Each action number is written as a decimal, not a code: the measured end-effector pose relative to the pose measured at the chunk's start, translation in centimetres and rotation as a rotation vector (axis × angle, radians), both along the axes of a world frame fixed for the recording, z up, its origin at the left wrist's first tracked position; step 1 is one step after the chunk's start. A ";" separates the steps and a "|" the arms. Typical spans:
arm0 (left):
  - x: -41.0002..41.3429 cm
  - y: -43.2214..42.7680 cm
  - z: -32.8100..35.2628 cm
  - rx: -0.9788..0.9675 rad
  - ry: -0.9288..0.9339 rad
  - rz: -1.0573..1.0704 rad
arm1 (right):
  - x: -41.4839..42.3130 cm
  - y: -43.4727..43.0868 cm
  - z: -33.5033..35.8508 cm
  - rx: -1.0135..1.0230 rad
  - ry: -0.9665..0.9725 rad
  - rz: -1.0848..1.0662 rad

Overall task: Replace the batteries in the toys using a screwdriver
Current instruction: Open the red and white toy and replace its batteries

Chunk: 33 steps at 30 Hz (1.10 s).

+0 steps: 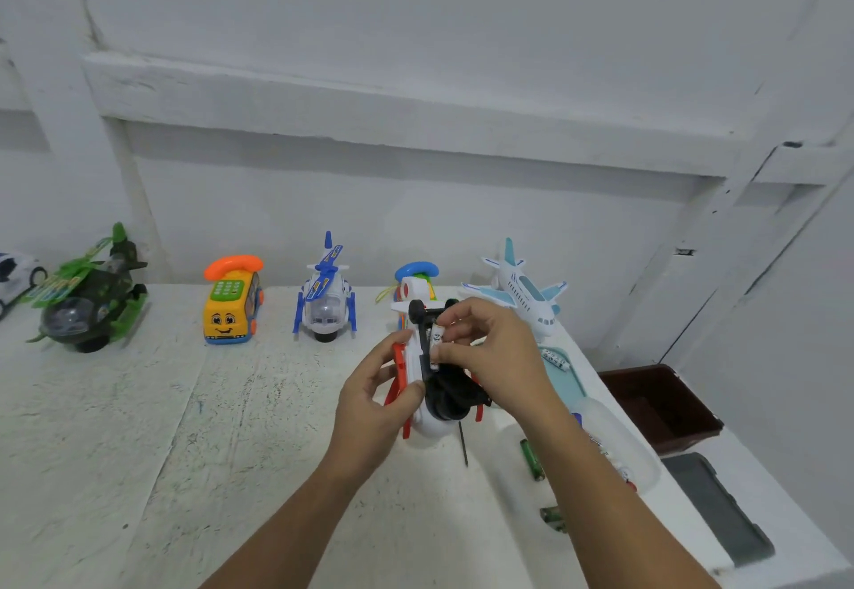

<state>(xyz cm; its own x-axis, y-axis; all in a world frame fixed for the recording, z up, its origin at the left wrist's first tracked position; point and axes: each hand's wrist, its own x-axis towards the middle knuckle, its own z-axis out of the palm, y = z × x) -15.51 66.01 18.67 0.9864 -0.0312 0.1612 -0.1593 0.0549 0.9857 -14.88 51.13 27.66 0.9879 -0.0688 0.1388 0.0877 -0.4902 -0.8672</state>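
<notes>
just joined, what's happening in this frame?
A person holds a red-and-white toy helicopter belly-up above the table. The left hand grips its side; the right hand pinches a white battery at the underside, going in or out I cannot tell. A screwdriver and two green batteries lie on the table nearby.

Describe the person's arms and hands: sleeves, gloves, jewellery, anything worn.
Nothing worn shows. The left hand and the right hand are bare, with no gloves or rings in view. The left forearm and the right forearm are bare too, right down to the bottom edge of the picture. There is no sleeve, watch or band at either wrist.
</notes>
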 end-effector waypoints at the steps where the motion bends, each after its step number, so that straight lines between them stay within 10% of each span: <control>1: 0.0 -0.4 0.3 -0.003 -0.004 -0.004 | 0.0 -0.4 0.1 -0.001 0.006 0.001; 13: 0.9 -4.7 2.4 -0.023 -0.021 -0.045 | 0.3 -5.0 0.9 -0.034 -0.040 -0.020; 27: 3.3 -8.9 2.1 -0.173 0.041 -0.064 | 3.0 -12.8 -1.2 0.696 0.066 -0.025; 33: 3.9 -9.8 0.9 -0.172 0.064 -0.048 | 5.1 -18.1 -5.0 0.174 0.319 -0.232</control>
<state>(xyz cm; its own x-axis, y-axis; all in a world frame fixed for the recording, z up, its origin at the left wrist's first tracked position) -11.59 56.16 19.53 0.9929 -0.0558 0.1050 -0.0897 0.2293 0.9692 -9.75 33.03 22.67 0.9349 -0.2900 -0.2044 -0.2937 -0.3095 -0.9044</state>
